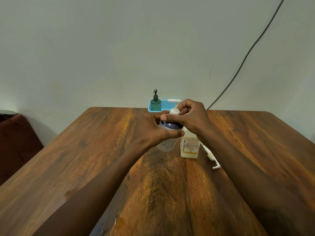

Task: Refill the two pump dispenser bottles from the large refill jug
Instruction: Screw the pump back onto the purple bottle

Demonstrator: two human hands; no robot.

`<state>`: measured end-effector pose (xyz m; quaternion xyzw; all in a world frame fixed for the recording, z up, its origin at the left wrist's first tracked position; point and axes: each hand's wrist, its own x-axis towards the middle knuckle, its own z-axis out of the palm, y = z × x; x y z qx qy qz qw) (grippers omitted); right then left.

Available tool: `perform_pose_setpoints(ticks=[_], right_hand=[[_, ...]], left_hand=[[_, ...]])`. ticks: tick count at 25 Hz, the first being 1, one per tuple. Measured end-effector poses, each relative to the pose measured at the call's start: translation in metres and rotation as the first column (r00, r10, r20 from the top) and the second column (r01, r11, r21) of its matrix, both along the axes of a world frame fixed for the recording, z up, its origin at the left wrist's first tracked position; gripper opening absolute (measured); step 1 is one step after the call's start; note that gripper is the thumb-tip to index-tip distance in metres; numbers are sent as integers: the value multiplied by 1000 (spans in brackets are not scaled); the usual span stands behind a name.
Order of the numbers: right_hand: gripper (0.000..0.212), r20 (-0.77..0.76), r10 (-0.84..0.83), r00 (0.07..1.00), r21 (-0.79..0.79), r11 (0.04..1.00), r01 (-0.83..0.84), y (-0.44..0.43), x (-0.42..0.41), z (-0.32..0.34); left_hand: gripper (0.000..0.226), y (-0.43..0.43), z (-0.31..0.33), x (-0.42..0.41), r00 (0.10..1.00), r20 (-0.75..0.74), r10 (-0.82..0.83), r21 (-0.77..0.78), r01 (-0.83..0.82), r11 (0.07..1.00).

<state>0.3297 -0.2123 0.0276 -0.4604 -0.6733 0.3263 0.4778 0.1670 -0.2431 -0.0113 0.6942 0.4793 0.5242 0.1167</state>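
Note:
A white pump bottle with a dark band near its shoulder stands in the middle of the wooden table. My left hand is wrapped around its body. My right hand grips the collar of its white pump head. Just right of it stands a cream labelled bottle with no pump on it, partly hidden by my right wrist. A loose white pump with its tube lies on the table to that bottle's right. A green pump bottle stands in a blue tray at the far edge.
The blue tray sits against the wall at the table's back edge. A black cable runs diagonally down the wall on the right. A dark red seat is beside the table on the left.

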Motion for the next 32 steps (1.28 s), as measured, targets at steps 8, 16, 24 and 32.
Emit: perform_pose_setpoints(ticks=[8,16,24,32], right_hand=[[36,-118,258,959,35,966,-256,1,2,-5],[51,-46,75,996,58,996,-73,5,-4,5],[45,6,-55,998,124,991,53,11,4,9],[30,-115,285,952,15,958,-286,19,8,12]], left_hand=[[66,10,-1,-6,998,44,43,-14,-42,999],[64,12,5,-2,998,40,38,-18,-38,999],[62,16,10,3,999,10,37,-25,-36,999],[72,25,16,6,994,-28,107,18,-106,994]])
